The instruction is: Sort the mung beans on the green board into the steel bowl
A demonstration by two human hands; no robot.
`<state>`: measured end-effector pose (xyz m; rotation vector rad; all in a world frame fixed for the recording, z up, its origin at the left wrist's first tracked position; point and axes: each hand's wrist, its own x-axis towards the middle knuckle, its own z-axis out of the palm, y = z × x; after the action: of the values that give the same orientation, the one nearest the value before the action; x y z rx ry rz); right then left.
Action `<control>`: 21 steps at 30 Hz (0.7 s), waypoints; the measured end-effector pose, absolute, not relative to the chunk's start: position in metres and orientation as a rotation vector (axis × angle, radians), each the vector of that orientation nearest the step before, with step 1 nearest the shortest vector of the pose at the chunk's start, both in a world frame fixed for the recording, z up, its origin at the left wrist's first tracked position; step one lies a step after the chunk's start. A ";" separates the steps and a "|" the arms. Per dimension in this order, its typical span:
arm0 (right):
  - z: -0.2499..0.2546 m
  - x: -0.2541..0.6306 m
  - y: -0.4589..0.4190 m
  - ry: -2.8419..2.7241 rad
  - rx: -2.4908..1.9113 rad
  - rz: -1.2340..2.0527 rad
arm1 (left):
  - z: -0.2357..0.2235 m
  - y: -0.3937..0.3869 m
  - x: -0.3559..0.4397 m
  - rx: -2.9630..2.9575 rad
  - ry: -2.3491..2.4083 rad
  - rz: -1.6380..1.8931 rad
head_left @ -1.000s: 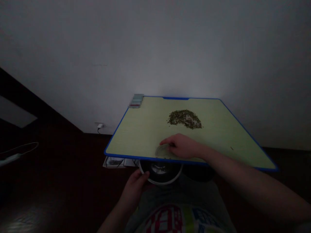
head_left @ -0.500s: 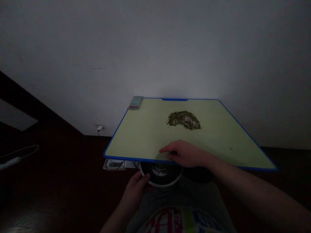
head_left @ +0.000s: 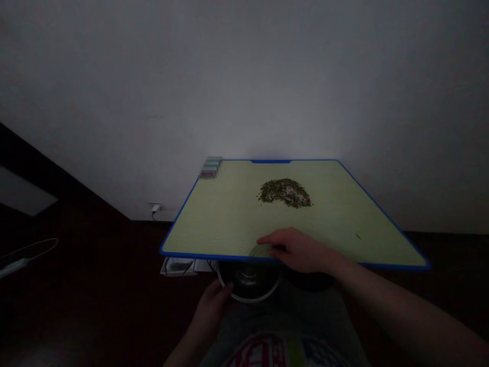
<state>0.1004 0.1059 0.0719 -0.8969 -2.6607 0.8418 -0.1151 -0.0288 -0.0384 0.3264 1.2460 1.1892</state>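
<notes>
The left hand (head_left: pixel 214 299) holds a round, dark bowl with a pale rim (head_left: pixel 255 300) at its left side. The thumb lies over the rim, and the other fingers are hard to see in the dark. The bowl sits just under the near edge of a flat, pale yellow-green table with a blue border (head_left: pixel 225 219), right in front of the person. Its inside looks smooth, with a shiny patch at the bottom.

The right hand (head_left: pixel 293 248) is at that same near edge, above the bowl. Its thumb and fingers are close together, pinching a thin, see-through piece with a round edge (head_left: pixel 260 251). The pointing finger stretches along the top of it. I cannot tell if the piece is glass or plastic.

Farther back on the table lies a pile of tiny, bumpy, green-brown grains (head_left: pixel 282 191). It is shaped like a bent bean, with a few loose bits around it. It is well apart from both hands. A thin brown sliver (head_left: pixel 358 236) lies by itself on the right side. A small, blurred, grey-blue thing (head_left: pixel 211 167) is at the far left corner, near the plain, pale grey wall (head_left: pixel 248 76).
</notes>
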 end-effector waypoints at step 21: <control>0.061 0.134 0.115 -2.439 -1.065 1.018 | -0.071 -0.029 -0.123 0.252 1.462 1.111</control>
<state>0.1342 0.1146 0.0609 -1.0651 -2.4386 1.0183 -0.1234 -0.0292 -0.0709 0.2520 1.4620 1.1111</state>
